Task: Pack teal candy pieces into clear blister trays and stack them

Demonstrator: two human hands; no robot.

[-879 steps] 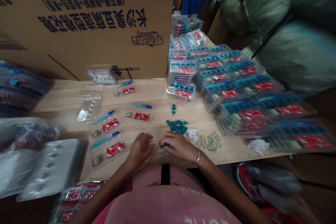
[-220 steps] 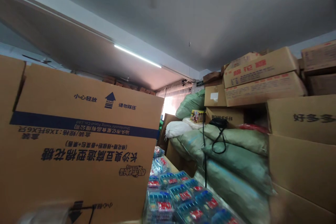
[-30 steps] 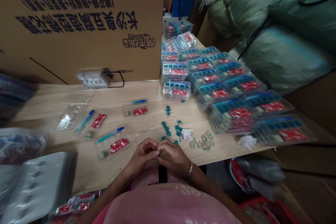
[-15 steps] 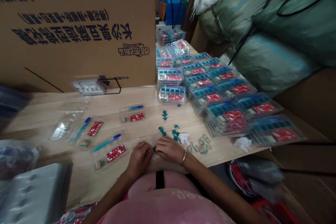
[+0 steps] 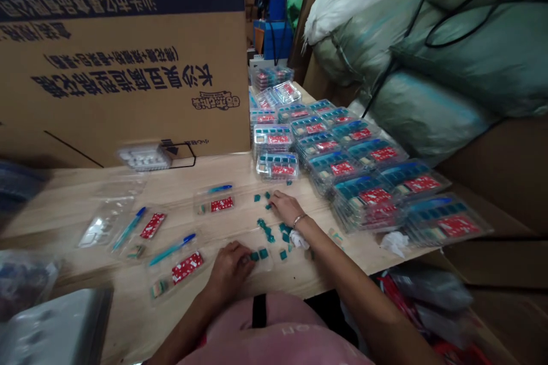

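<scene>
My left hand [image 5: 231,267] lies near the table's front edge, fingers curled over the left end of a clear plastic tray [image 5: 266,265]. Two dark green squares [image 5: 263,253] show in that tray, beside my fingertips. Farther forward, my right hand [image 5: 286,208] reaches across the table with its fingers together at a small green piece [image 5: 268,206]. Other green pieces [image 5: 266,230] are scattered between the hands. A single green square [image 5: 283,254] rests right of the tray. Beneath my right forearm sits a crumpled white tissue [image 5: 298,239].
Filled clear packs [image 5: 342,168] stand in stacks on the right. Open trays with red packets [image 5: 187,267] and blue pens [image 5: 172,248] lie at left. A large cardboard box [image 5: 128,85] walls off the back. Grey trays [image 5: 55,325] stand front left; sacks [image 5: 428,102] pile up right.
My right hand has left my left hand and moved forward to the scattered green pieces. The tray with two green squares now shows beside my left hand. The view has tilted up slightly.
</scene>
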